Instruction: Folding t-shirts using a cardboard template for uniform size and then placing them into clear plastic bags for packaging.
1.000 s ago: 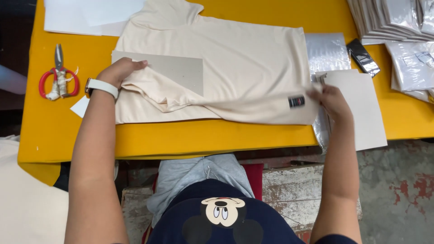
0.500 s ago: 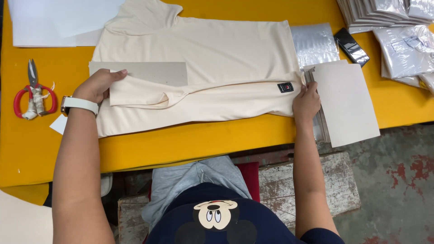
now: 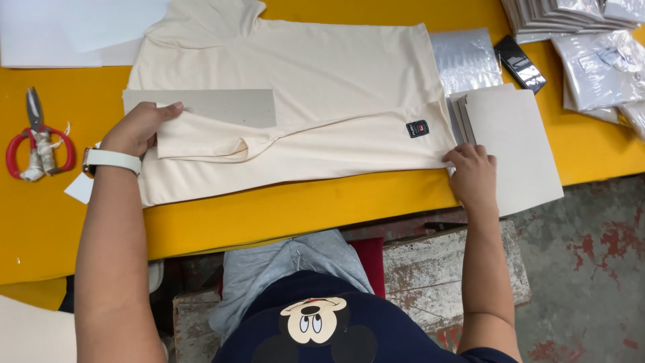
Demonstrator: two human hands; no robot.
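Shirt: cream shirt (image 3: 302, 87) lies flat on the yellow table (image 3: 282, 208), its near side folded over a grey card (image 3: 222, 106).
Left hand (image 3: 138, 128): at the shirt's left edge, fingers flat on the folded sleeve, gripping nothing.
Right hand (image 3: 472, 173): at the shirt's right hem, fingertips pinching the corner.
Around: card stack (image 3: 517, 141) just right of the shirt; scissors (image 3: 37, 138) well left.
Risk: the fold likely bunches if the hem hand pulls unevenly; the card may slide.
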